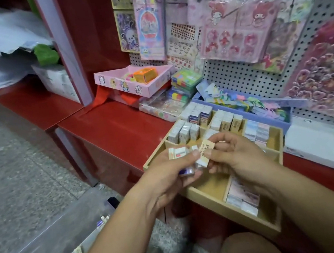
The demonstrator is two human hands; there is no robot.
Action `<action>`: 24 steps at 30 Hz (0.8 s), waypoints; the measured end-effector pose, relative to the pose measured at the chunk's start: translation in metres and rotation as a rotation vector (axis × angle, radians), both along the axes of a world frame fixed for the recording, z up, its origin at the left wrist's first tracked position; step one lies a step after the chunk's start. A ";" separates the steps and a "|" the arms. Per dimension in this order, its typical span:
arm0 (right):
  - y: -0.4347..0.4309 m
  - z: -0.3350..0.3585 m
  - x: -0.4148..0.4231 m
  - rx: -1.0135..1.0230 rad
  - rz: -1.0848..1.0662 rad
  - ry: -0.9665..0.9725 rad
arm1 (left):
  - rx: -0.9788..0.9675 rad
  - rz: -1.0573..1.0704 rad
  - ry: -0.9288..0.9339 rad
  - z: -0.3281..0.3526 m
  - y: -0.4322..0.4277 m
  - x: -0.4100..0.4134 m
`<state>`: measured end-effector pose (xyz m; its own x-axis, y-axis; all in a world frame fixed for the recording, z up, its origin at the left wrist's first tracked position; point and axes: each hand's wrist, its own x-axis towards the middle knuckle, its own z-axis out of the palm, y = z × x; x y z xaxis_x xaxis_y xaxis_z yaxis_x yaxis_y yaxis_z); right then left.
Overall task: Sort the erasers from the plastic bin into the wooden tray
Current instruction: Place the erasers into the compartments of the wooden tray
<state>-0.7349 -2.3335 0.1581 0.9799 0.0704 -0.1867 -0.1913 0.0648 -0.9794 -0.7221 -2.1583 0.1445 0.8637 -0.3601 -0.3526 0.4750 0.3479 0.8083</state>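
Red worktop (119,128), wooden tray (211,186) at 5 o'clock. Left grip (168,170) curled round a stack of erasers (179,153), right grip (238,156) pinching one beige eraser (207,147), both above tray. Plastic bin (48,235) at 8 o'clock.

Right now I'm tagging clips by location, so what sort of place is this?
Probably a stationery shop: sticker sheets hang on a pegboard, and a wooden tray on the red shelf holds rows of packaged erasers.
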 end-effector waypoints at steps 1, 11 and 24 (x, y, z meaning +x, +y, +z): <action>-0.002 0.000 0.004 -0.003 -0.008 0.012 | 0.002 -0.002 0.007 -0.002 -0.003 0.006; -0.053 -0.002 0.059 -0.410 -0.311 -0.080 | -0.012 0.184 0.016 -0.013 -0.034 0.044; -0.083 -0.035 0.124 -1.163 -0.223 -0.149 | 0.015 0.172 -0.047 -0.018 -0.043 0.054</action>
